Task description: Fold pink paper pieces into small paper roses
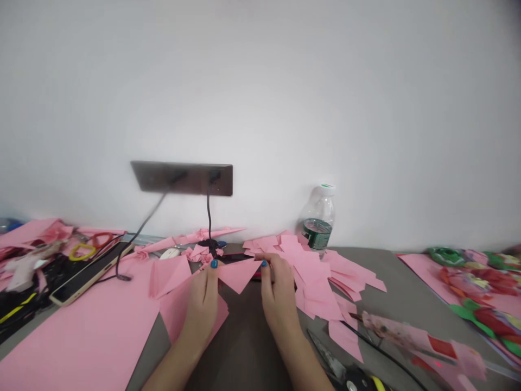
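My left hand (201, 301) and my right hand (279, 293) both pinch a folded sheet of pink paper (238, 274) near the table's middle. Its pointed flap sticks out between my thumbs, and a larger part (191, 309) hangs below my left hand. My fingertips hide part of the fold. The nails show blue polish. A heap of cut pink paper pieces (315, 277) lies just beyond and to the right of my right hand.
A grey table (244, 347) meets a white wall, with a dark wall socket panel (183, 178) and cables above it. A water bottle (317, 220) stands at the back. Scissors (328, 355), a corded pink-wrapped tool (401, 334), paper flowers (476, 288) and a phone (91, 274) lie around.
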Motion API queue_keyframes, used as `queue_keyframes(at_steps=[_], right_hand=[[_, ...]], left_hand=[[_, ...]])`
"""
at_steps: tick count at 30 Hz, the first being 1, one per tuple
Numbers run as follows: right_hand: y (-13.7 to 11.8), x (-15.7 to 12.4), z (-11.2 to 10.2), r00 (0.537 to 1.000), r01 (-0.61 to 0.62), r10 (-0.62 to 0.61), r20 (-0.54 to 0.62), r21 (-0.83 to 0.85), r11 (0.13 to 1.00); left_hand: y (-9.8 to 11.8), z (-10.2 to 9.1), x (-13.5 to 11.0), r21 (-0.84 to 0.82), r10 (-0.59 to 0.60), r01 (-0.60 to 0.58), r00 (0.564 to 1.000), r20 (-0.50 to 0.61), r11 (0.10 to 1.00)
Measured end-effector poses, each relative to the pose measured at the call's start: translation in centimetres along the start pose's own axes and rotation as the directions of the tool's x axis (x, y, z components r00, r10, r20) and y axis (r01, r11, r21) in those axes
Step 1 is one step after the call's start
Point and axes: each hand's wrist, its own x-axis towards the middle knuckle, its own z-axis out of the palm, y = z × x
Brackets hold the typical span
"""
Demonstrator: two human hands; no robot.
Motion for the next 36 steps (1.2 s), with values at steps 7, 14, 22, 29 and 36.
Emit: queue_keyframes(at_steps=[7, 14, 22, 29, 36], right_hand=[[-0.9, 0.0, 0.9, 0.962, -0.238, 0.089, 0.26, 0.628, 0.741], [-0.4, 0.5, 1.3, 0.932, -0.356, 0.162, 0.325, 0.725, 0.589], [-0.3, 0.5, 0.9, 0.96, -0.261, 0.117, 0.254, 0.664, 0.7], [-0.5, 0.6, 0.3, 0.973, -0.223, 0.127, 0.194, 0.626, 0.747], [-0.3, 0.7, 0.7, 0.95, -0.294, 0.13, 0.284, 0.676, 0.675]], left_hand=[[0.3, 0.0, 0.1, -0.03, 0.084, -0.08, 0.986, 0.144, 0.996], [0.0, 0.2, 0.5, -0.132, 0.016, 0.017, 0.969, 0.246, 0.991], [1.8, 0.8, 1.0, -0.169, -0.016, 0.096, 0.907, 0.42, 0.981], [0.8, 0.5, 0.8, -0.153, -0.064, 0.134, 0.916, 0.395, 0.979], [1.2, 0.4, 0.6, -0.136, -0.058, 0.116, 0.925, 0.374, 0.984]])
